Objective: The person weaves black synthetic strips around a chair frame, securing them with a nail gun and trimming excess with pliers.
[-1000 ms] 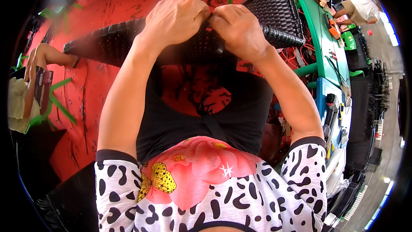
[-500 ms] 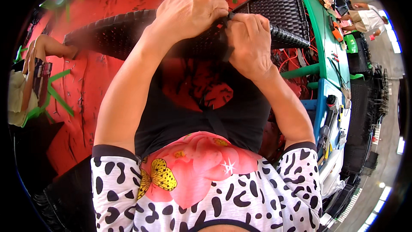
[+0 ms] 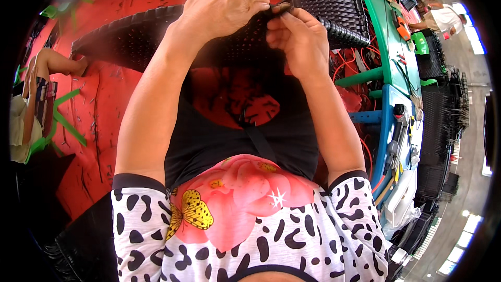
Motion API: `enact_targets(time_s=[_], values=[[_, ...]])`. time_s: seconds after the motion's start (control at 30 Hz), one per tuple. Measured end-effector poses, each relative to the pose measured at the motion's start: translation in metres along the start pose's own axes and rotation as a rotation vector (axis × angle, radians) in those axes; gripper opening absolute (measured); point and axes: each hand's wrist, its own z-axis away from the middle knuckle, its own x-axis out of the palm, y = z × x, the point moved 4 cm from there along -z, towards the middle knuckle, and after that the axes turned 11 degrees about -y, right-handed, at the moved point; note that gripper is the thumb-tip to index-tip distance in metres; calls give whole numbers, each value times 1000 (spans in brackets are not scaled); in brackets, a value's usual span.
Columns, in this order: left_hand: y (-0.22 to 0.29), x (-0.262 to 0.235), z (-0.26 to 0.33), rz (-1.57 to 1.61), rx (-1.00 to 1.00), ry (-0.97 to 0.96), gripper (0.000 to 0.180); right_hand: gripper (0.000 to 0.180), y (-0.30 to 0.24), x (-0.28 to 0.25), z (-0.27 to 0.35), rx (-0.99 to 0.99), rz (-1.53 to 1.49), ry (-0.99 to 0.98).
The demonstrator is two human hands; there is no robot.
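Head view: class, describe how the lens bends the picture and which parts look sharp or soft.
Head view: fisheye, black rim around a round picture; the green table edge curves; both hands, left hand and right hand, and the black woven panel look fairly sharp; far corners soften.

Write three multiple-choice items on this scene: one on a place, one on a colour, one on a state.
1. Where does the green-topped workbench stand?
A. to the person's right
B. to the person's left
C. on the person's lap

2. What colour is the floor?
A. blue
B. red
C. white

3. How do the hands meet the black woven wicker panel?
A. both hang clear of it
B. only the left hand touches it
C. left hand and right hand both pinch its edge

Answers: 1 A, it runs along the right rim; 2 B, red shows around the panel; 3 C, both sets of fingers close on the weave.
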Motion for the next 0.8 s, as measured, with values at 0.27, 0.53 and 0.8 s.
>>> enact_targets(time_s=[0.27,0.53,0.8], values=[[18,-14,5,15,71,-81,16,16,-4,-1,-3,151,-2,-109],[20,-11,6,-5,95,-45,15,10,-17,-2,-4,-210,828,-4],[28,-11,8,-100,142,58,15,19,-2,0,4,-276,616,-47]])
